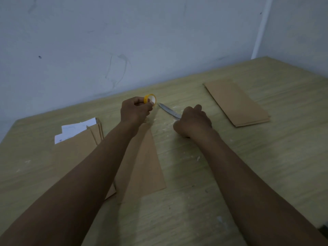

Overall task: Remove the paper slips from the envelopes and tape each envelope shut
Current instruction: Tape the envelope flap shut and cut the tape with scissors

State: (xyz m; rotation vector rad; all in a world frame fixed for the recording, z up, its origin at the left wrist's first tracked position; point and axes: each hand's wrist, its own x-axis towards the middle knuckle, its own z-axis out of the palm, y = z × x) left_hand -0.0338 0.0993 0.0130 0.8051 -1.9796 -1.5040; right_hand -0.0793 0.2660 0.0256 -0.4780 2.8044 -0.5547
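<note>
The left hand (135,110) pinches the tape roll (150,99) just beyond the middle envelope (142,157). The right hand (192,121) grips the scissors (168,110), seemingly by the hidden handles, right of that envelope's far end.

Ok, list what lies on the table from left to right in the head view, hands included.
White paper slips → left envelope stack → left hand pinching the yellow tape roll → scissors → right hand gripping their handles → right envelope stack.
</note>
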